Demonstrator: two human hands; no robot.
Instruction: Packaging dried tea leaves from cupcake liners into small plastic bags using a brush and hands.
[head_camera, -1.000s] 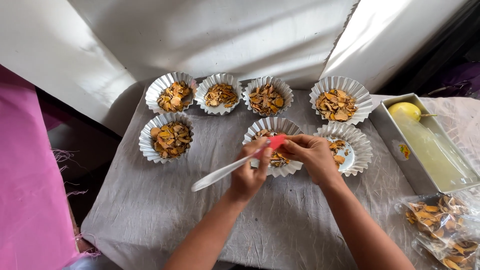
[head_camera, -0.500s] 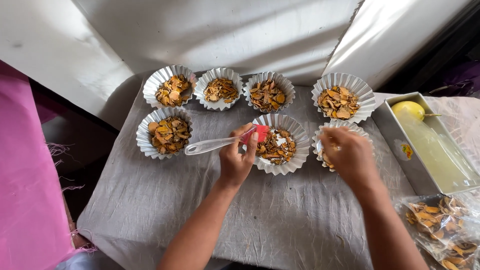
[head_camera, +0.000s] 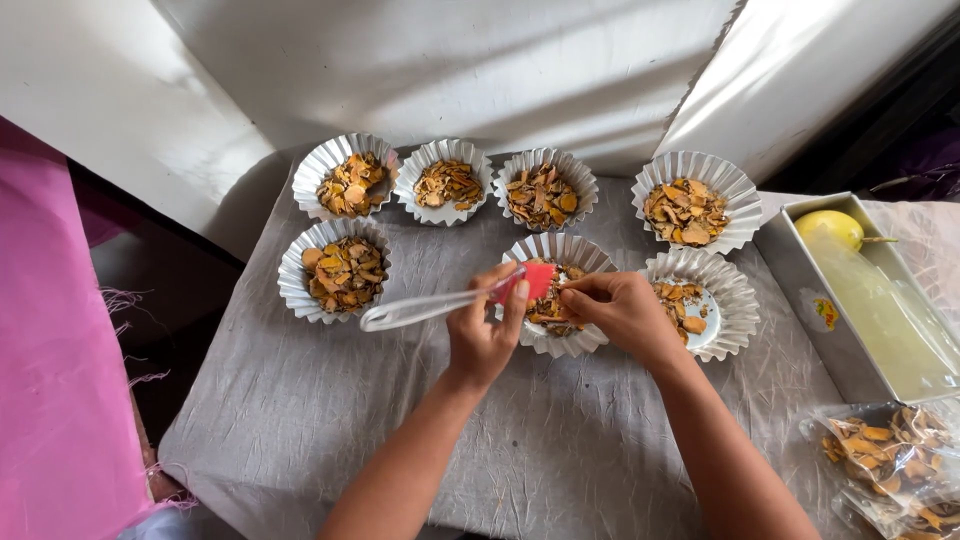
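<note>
Grey crumpled cloth is covering the worktop (head_camera: 300, 420), white panels are leaning behind it, pink fabric is hanging at the left. Seven fluted foil cups are sitting on the cloth, most holding orange-brown dried slices. Left hand (head_camera: 482, 335) is closed around a spatula (head_camera: 445, 302) with a clear looped handle pointing left and its red blade (head_camera: 535, 281) resting over the centre cup (head_camera: 570, 262). Right hand (head_camera: 620, 308) is pinching, fingertips closed at the blade edge, looking like it's picking slices off or nudging them into that cup; whether it's gripping anything I can't tell. Judging the step as portioning the centre cup. Half-empty cup (head_camera: 722, 300) is sitting just right of it. Next move likely needs steady blade tilt so slices are dropping inside the rim. Metal tray (head_camera: 800, 270) with yellow liquid is standing far right.
</note>
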